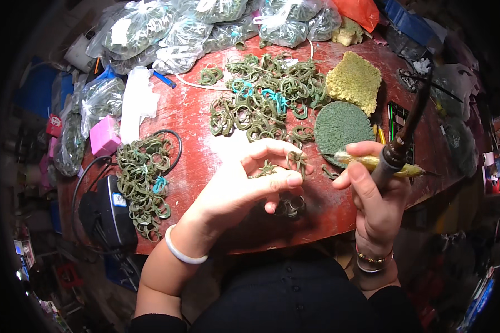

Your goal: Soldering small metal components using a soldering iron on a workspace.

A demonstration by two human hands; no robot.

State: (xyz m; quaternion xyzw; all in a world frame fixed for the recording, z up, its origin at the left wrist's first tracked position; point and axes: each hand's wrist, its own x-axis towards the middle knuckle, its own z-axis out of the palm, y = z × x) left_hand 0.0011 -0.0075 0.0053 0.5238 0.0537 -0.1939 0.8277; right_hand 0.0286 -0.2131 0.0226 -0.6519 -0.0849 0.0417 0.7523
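My left hand (233, 191) has its fingers curled around small olive-green ring pieces (296, 161), with a loose cluster of darker rings (289, 206) below it on the red table. My right hand (375, 202) grips a dark soldering-iron-like tool (397, 147) pointing upward and a thin tool with a yellow, wrapped handle (408, 169). A round green pad (343, 126) lies just beyond it. Piles of green ring pieces with a few turquoise ones lie at the centre back (272, 83) and at the left (144, 166).
Clear bags of pieces (178, 33) crowd the back edge of the red table (189, 122). Around are a yellow sponge (353, 83), pink block (104, 136), blue cutter (164, 79), black electrical box with cables (105, 211) and a dark tray (394, 116).
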